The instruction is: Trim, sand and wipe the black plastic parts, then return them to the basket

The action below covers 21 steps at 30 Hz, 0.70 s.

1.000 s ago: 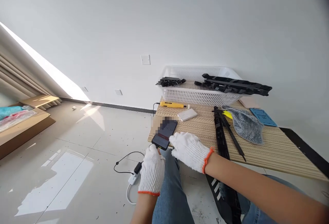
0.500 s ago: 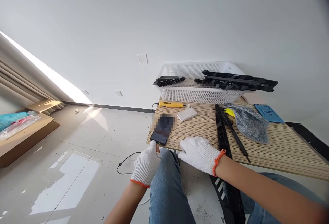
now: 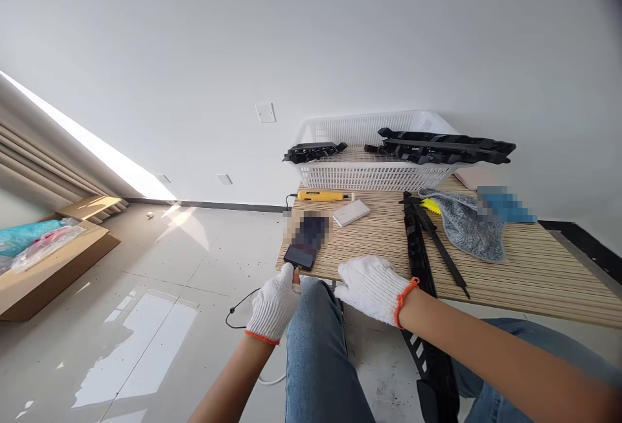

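At the far left a cardboard box (image 3: 48,261) sits on the floor (image 3: 170,267), well apart from the worktop (image 3: 534,274). Wide bare tiles lie between them. A black cable (image 3: 241,306) loops on the floor just below the worktop's front left corner.

The left hand (image 3: 273,303), in a white glove, reaches up to that corner. Its fingers are curled narrow and their tips touch the near end of the phone (image 3: 304,249); I cannot tell whether they pinch anything there. The phone lies flat at the front left corner, its near end right at the front edge.

Behind it, a yellow tool (image 3: 321,195) lies along the back left edge, with a small white box (image 3: 350,213) just beside it. A white basket (image 3: 359,178) stands at the back edge, and black parts (image 3: 442,148) rest across its rim.

The right hand (image 3: 372,285), also gloved, lies palm down over the front edge, fingers loosely spread and holding nothing. Bare worktop lies between it and the phone.

Just right of it, a long black strip (image 3: 416,248) runs from mid-worktop over the front edge and down beside the knee. A grey cloth (image 3: 466,232) lies further right, near the back. The front right stretch of the worktop is bare wood.
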Motion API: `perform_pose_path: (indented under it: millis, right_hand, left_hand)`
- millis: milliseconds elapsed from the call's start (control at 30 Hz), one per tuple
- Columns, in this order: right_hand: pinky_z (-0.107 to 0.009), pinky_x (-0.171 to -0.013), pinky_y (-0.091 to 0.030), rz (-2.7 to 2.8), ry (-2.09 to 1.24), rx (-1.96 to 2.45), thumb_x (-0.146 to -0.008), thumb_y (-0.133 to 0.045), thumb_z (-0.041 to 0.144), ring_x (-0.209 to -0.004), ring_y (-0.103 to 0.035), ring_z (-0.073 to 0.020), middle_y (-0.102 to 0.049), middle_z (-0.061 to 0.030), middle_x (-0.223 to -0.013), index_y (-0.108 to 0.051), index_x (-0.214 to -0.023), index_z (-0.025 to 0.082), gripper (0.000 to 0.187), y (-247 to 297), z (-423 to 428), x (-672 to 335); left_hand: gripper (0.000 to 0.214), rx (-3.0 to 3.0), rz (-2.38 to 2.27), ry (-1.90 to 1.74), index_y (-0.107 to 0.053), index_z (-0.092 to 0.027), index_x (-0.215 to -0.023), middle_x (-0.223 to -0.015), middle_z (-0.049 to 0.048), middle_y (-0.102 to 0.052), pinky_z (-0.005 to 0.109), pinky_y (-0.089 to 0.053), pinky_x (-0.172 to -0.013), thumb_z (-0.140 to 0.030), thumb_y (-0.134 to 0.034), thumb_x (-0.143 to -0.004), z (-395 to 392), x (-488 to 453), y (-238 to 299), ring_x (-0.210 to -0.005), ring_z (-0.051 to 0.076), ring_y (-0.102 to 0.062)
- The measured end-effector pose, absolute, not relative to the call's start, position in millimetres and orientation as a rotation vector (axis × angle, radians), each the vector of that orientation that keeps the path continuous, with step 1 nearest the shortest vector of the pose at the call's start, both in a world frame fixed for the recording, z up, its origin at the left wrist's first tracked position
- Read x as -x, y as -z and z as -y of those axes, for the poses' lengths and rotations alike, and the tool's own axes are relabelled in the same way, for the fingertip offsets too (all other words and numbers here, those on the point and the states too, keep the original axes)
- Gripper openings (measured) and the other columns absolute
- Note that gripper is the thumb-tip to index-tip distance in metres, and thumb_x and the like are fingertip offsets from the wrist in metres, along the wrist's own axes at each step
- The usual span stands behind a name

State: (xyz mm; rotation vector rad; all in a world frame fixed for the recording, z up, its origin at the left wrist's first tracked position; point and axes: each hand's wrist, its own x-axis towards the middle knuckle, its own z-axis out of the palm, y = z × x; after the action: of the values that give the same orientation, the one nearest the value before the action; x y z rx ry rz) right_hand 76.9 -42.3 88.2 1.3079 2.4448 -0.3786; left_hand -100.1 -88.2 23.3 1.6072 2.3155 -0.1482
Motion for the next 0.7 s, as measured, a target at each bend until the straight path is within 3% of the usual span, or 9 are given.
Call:
perform_pose_path:
  millis: [200, 300, 400, 500, 600, 700]
  right_hand:
    - [-0.042, -0.071, -0.054, -2.450, 0.342, -1.315, -0.098, -0.044, 0.030, -0.099, -0.071, -0.0379, -0.073, -0.0212, -0.103, -0.071, -0.109, 0.008, 0.037, -83, 45, -77]
    - [-0.040, -0.072, -0.053, -2.551, 0.242, -1.310, -0.095, -0.052, 0.039, -0.097, -0.069, -0.0352, -0.071, -0.0206, -0.105, -0.068, -0.113, 0.009, 0.037, -82, 38, -72]
    - [-0.043, -0.089, -0.049, -2.851, 0.101, -0.999, -0.084, -0.069, 0.042, -0.113, -0.061, -0.0327, -0.064, -0.0185, -0.126, -0.062, -0.127, 0.014, 0.052, -80, 21, -57]
    - [-0.051, -0.110, -0.033, -2.996, 0.068, -0.543, -0.080, -0.074, 0.040, -0.131, -0.047, -0.0319, -0.054, -0.0135, -0.148, -0.055, -0.140, 0.020, 0.067, -76, 2, -33]
    - [-0.059, -0.114, -0.023, -2.988, 0.004, -0.342, -0.079, -0.072, 0.032, -0.138, -0.041, -0.0337, -0.053, -0.0096, -0.149, -0.060, -0.135, 0.025, 0.058, -67, -10, -10]
    - [-0.062, -0.115, -0.020, -3.017, -0.057, -0.302, -0.080, -0.068, 0.029, -0.136, -0.041, -0.0346, -0.061, -0.0079, -0.138, -0.071, -0.113, 0.026, 0.033, -56, -15, 5]
  left_hand:
    - [0.032, -1.649, -2.330, 0.135, -0.057, -0.024, -0.109, -0.087, 0.0088, -0.075, 0.030, -0.041, -0.063, -0.041, -0.030, -0.105, 87, 104, -14, -0.084, 0.027, -0.074]
    - [0.032, -1.648, -2.344, 0.143, -0.058, -0.025, -0.111, -0.089, 0.0092, -0.075, 0.030, -0.043, -0.066, -0.040, -0.031, -0.105, 87, 104, -12, -0.086, 0.028, -0.074]
    - [0.033, -1.642, -2.346, 0.130, -0.060, -0.025, -0.113, -0.089, 0.0100, -0.076, 0.031, -0.045, -0.067, -0.040, -0.032, -0.105, 89, 104, -12, -0.086, 0.028, -0.074]
    - [0.032, -1.639, -2.341, 0.112, -0.060, -0.025, -0.119, -0.095, 0.0113, -0.077, 0.033, -0.047, -0.070, -0.038, -0.034, -0.105, 90, 104, -12, -0.090, 0.029, -0.075]
    - [0.034, -1.635, -2.335, 0.098, -0.058, -0.025, -0.128, -0.100, 0.0120, -0.078, 0.034, -0.050, -0.074, -0.038, -0.037, -0.105, 91, 106, -10, -0.094, 0.029, -0.075]
    - [0.036, -1.631, -2.337, 0.080, -0.060, -0.025, -0.129, -0.104, 0.0118, -0.078, 0.034, -0.051, -0.079, -0.040, -0.037, -0.105, 90, 108, -6, -0.097, 0.029, -0.075]
